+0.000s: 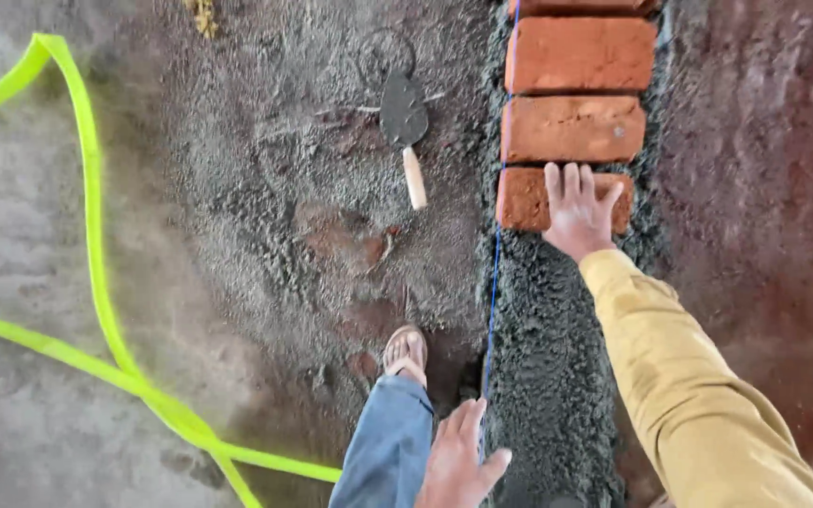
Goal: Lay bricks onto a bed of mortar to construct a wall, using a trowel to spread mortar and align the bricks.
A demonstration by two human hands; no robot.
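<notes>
While the left hand (456,461) hangs open and empty by the blue guide string (493,282), the right hand (578,214) lies flat on the nearest brick (522,199) in wet mortar (543,329); uneven pressing could tilt it off the row.

bricks (571,127): orange-red
my sleeve (698,395): mustard yellow
hose (96,273): neon green
guide string (493,282): blue
mortar bed (548,367): dark grey
</notes>
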